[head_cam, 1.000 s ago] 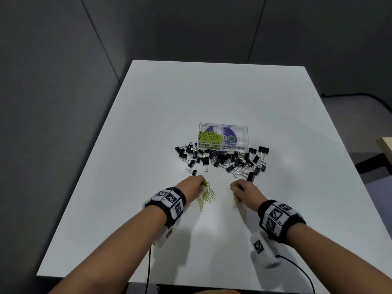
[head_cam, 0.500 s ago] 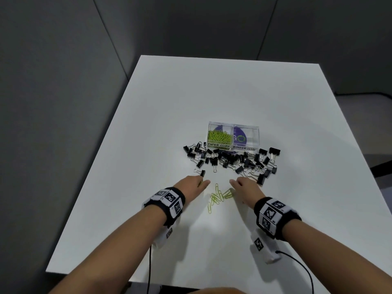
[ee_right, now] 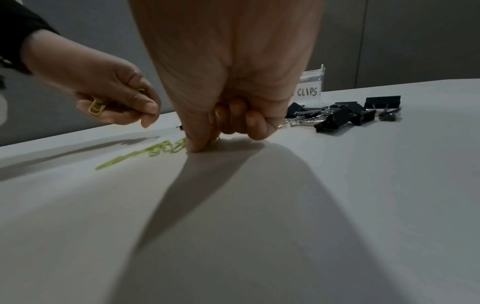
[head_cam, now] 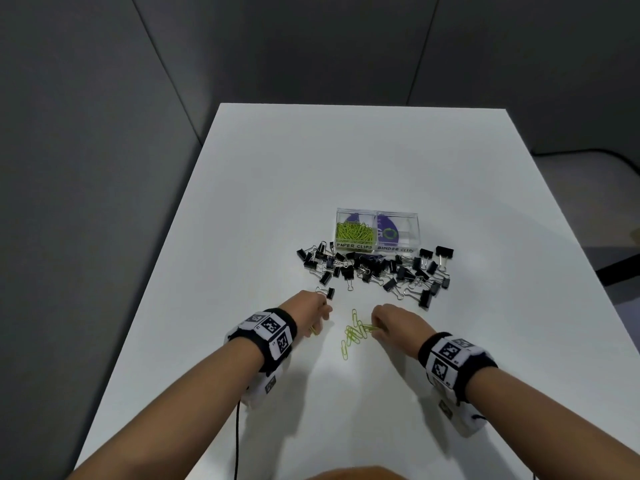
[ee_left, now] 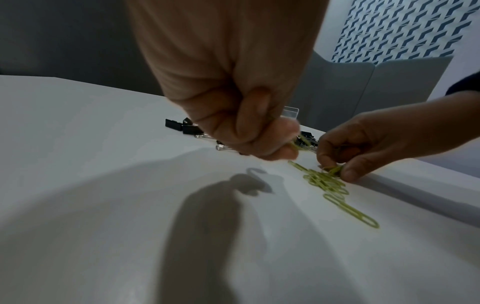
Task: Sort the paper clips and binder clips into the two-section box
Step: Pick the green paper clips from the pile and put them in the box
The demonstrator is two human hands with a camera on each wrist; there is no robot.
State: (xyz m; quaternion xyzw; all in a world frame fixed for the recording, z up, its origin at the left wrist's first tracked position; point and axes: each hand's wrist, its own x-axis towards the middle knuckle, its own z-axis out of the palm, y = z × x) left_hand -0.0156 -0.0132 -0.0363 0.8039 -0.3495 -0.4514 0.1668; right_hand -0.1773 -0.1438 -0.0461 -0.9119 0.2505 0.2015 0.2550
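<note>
A clear two-section box (head_cam: pixel 378 231) stands mid-table; its left section, labelled PAPER CLIPS, holds green paper clips (head_cam: pixel 354 233), and the right one, labelled BINDER CLIPS, shows none. Black binder clips (head_cam: pixel 375 270) lie scattered in front of it. A small heap of green paper clips (head_cam: pixel 355 332) lies between my hands. My left hand (head_cam: pixel 317 311) is curled around a few green clips (ee_right: pixel 96 108), just above the table. My right hand (head_cam: pixel 384 320) pinches clips (ee_left: pixel 333 170) at the heap's right edge, fingertips on the table.
The white table (head_cam: pixel 346 168) has dark grey walls behind and to the left. One binder clip (head_cam: pixel 325 292) lies apart, just beyond my left hand. A black cable (head_cam: pixel 237 441) hangs from the left wrist over the near edge.
The loose green clips have been drawn together into one heap. My left hand pulled back left with clips in it; my right hand moved onto the heap's right edge.
</note>
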